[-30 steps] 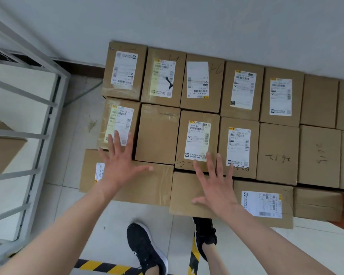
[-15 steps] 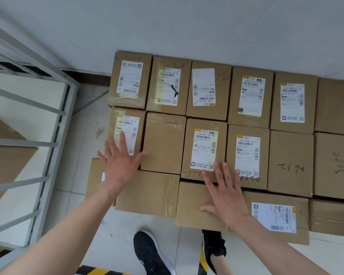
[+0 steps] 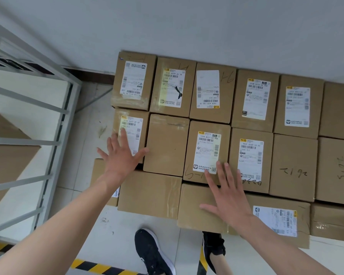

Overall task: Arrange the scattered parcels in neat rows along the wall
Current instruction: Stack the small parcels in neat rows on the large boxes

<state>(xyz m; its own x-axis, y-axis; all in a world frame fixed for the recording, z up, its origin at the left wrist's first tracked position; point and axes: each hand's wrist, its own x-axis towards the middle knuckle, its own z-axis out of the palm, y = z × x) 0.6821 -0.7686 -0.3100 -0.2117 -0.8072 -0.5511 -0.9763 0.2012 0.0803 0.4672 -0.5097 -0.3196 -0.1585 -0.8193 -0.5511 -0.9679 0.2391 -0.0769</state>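
Parcels [image 3: 207, 153] lie flat in rows against the wall [image 3: 187, 24]: a back row touching it, a second row tight behind that, and a front row nearest the person. The left hand [image 3: 121, 157] is spread flat, fingers splayed, over the end box of the second row and grasps nothing. The right hand [image 3: 229, 197] is likewise flat and unclenched, across the seam between the second and front rows, also empty. Judgement: the step in hand is pressing and squaring the rows, late in the task. The front row is the weak point: its left box [image 3: 150, 193] sits nearer the wall than its neighbour [image 3: 199, 209], and a small box [image 3: 98, 169] juts out at the left end. To do this well, push with flat palms low on the near faces, evenly, so boxes slide without skewing, then align the left ends. Boxes are light cardboard and should slide readily on the pale tiled floor [image 3: 115, 235]. A metal railing [image 3: 34, 124] stands close on the left, limiting room there; hazard striping [image 3: 99, 267] runs along the floor by the shoes [image 3: 153, 253].
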